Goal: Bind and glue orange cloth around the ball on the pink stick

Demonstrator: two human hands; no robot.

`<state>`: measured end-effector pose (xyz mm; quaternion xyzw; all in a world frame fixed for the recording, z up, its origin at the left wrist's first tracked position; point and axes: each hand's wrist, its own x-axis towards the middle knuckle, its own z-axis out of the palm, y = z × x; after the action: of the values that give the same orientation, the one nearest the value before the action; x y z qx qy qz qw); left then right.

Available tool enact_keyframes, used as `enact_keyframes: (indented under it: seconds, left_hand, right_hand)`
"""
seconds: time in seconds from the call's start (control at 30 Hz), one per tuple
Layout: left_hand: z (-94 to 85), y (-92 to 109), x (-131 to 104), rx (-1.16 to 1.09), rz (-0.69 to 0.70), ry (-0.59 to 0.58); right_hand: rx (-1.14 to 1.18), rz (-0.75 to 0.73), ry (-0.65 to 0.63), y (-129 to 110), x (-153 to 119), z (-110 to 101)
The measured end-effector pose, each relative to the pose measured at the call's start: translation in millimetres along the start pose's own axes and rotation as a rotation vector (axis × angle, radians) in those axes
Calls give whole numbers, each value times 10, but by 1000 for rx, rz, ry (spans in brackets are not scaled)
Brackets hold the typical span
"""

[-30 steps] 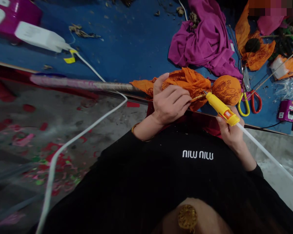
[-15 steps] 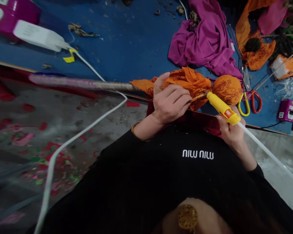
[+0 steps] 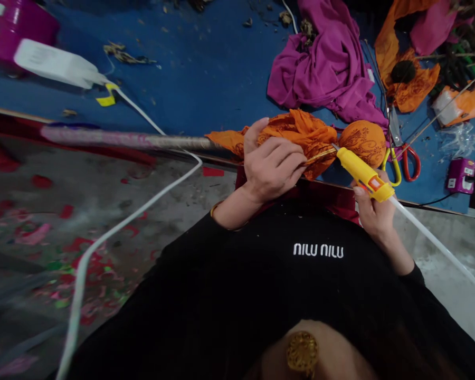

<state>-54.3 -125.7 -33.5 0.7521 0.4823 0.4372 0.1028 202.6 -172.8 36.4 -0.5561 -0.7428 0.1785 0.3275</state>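
Orange printed cloth bundle [image 3: 301, 124] at table's near edge, just left of round orange cloth-covered ball [image 3: 362, 142]. Yellow plastic glue gun [image 3: 358, 169] now slightly farther right, nozzle at thin gold strand [image 3: 320, 155], contact unclear; more strand shows, so work spot probably shifting toward ball. Right hand [image 3: 376, 208] clamped on gun. Left hand [image 3: 273, 166] curled over bundle, pinch hidden, cannot tell. Crumpled magenta cloth [image 3: 320, 63] far side; red-and-yellow-handled scissors [image 3: 410, 163] right.
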Motion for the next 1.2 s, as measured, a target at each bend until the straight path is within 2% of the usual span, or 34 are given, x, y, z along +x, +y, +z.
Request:
enact_keyframes:
  seconds: [0.07,0.17,0.27,0.4,0.47,0.5,0.53,0.6,0.67,0.73,0.8,0.9,1.03,1.2]
  left_hand:
    - [4,-12,-2,-1,33,-3]
    - [-8,-17,-30,43,99,78]
    - [-89,31,-68,41,84,138]
    - [-235,236,-21,-57,156,106]
    - [-246,375,50,-227,230,55]
    - [-227,443,87,-343,198,-14]
    - [-194,506,120,-475,108,-99]
    - [-96,612,166,-758,-163,-235]
    - [15,687,186,-1015,-401,-260]
    - [106,739,196,-1188,-529,-226]
    - [156,782,214,-1285,-571,-204]
    - [153,846,262,-1376,-566,-245]
    - [115,916,317,-1485,-643,-297]
    - [138,923,313,-1492,-735,-227]
  right_hand:
    - [34,7,2,-14,5,16]
    - [53,25,9,-37,-1,32]
    - [113,43,-20,-74,-10,26]
    - [237,-15,-89,-154,30,-8]
    - [256,-108,-87,-203,76,-25]
    - [254,-147,-78,-227,100,-31]
    - [248,-174,-71,-249,120,-34]
    - [238,-180,-60,-275,146,-27]
    - [251,-176,-30,-271,148,2]
    - [290,-167,31,-241,136,48]
    - [347,-146,68,-204,124,96]
    - [414,-135,48,-173,128,137]
    - [369,-181,14,-152,150,143]
    - [362,-193,-1,-117,152,166]
